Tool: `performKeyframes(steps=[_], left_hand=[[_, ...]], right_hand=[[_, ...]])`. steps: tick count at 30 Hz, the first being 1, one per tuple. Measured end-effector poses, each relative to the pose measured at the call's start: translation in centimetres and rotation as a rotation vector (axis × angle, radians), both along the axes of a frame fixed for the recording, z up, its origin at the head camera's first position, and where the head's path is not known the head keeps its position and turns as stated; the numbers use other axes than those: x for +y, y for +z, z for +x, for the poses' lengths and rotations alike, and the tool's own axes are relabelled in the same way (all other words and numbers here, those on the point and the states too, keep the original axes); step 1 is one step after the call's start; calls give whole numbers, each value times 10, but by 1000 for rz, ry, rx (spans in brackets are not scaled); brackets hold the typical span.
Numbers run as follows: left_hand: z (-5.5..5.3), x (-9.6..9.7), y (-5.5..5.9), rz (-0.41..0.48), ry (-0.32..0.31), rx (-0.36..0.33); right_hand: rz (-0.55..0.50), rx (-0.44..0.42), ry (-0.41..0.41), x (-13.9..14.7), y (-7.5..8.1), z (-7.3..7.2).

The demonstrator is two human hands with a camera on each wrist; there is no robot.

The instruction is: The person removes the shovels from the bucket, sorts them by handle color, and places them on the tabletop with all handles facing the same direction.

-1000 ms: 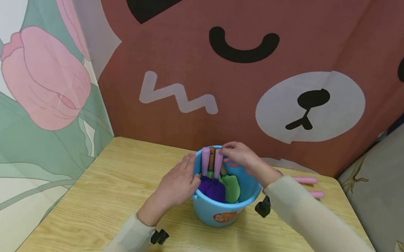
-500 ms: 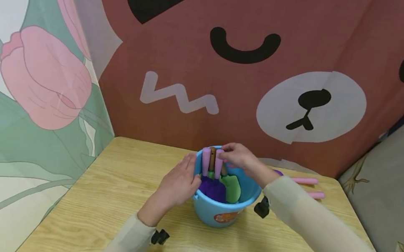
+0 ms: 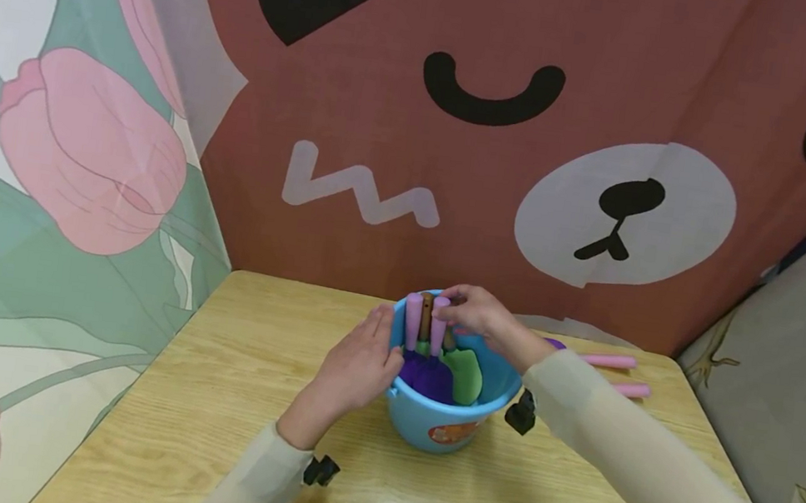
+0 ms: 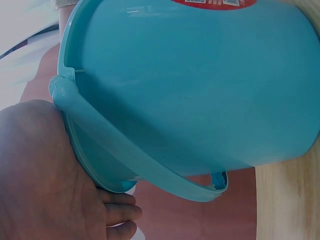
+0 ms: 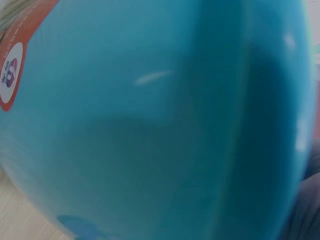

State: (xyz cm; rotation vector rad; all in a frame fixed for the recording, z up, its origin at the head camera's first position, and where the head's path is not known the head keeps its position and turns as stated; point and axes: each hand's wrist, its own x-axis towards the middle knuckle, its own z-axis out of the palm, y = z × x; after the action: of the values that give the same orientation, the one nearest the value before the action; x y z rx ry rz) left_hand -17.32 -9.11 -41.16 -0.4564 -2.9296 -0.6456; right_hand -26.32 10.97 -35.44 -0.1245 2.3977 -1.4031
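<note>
A light blue bucket (image 3: 415, 423) stands upright on the wooden table in the head view. Inside it are purple toy shovels (image 3: 434, 381) with pink handles and green ones (image 3: 464, 376) with brown handles. My left hand (image 3: 362, 361) rests along the bucket's left rim, fingers straight; the left wrist view shows its palm (image 4: 45, 170) against the rim beside the hanging bucket handle (image 4: 135, 155). With its fingertips my right hand (image 3: 483, 316) pinches the top of a purple shovel's pink handle (image 3: 436, 339). The bucket wall (image 5: 125, 115) fills most of the right wrist view.
Two more pink handles (image 3: 612, 361) lie on the table (image 3: 269, 361) at the right, partly behind my right sleeve. A printed bear curtain (image 3: 341, 261) hangs at the table's back edge. A flower-patterned curtain (image 3: 98, 155) borders the left side.
My right fingers have come down onto the pink shovel handle and now pinch its top. The left hand and the bucket have hardly moved.
</note>
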Motion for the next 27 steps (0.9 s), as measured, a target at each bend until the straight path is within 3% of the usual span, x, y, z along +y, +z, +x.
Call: performKeyframes(steps=[12,27], left_hand=[[1,1,1,-13,1,-10],[0,2,1,-17,1,-7]], right_hand=[[1,-17,5,2,-2,0],[-102,-86,51,13,-1,2]])
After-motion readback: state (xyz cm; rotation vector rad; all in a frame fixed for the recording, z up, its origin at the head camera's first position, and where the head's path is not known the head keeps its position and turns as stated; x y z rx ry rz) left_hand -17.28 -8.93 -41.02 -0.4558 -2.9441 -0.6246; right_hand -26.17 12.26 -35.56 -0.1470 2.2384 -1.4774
